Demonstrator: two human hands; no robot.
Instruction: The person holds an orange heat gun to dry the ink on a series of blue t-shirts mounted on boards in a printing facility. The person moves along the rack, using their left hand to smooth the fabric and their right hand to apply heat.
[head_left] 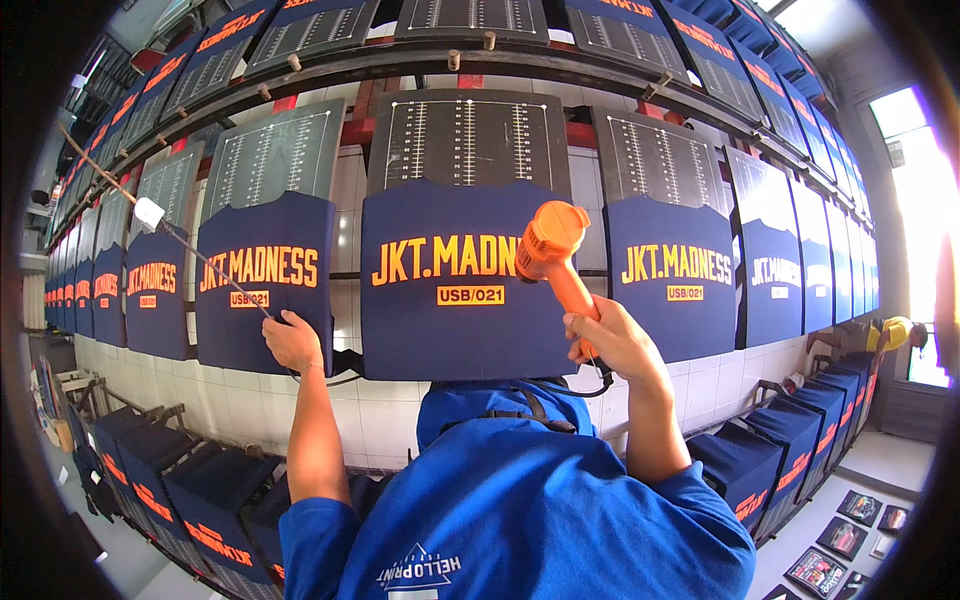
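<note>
Mid-frame, the navy shirt [430,335] is printed, drying seemingly unfinished, the right hand [620,338] gripping an orange dryer [560,240], the left hand [293,342] a thin cord [222,272].

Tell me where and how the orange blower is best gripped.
I'd take the orange blower by its slim handle, coming from the lower right, where the right hand holds it. The handle slants down and right from the bulkier head, whose dark-tipped end points left, away from that approach.
</note>
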